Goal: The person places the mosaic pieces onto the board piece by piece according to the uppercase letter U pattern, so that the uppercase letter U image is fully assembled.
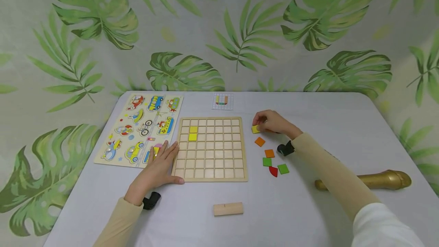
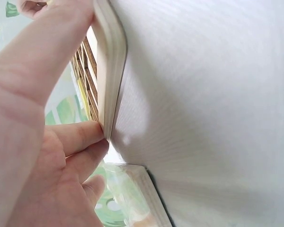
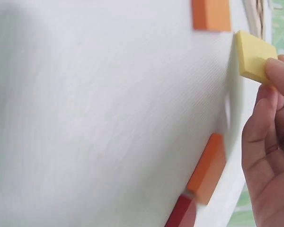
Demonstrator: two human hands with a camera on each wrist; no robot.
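Note:
My right hand pinches a yellow square tile between thumb and fingers, to the right of the wooden grid board. In the right wrist view the tile is tilted close over the white cloth. Two yellow tiles lie in neighbouring cells at the board's upper left. My left hand rests along the board's left edge, its fingers extended and the thumb at the near left corner. Below the right hand lie orange tiles, green tiles and a red quarter-round piece.
A vehicle puzzle board lies at the left, partly under the left fingers in the head view. Behind the grid board is a small pattern card. A wooden block sits in front; a gold stick-like object lies by the right forearm.

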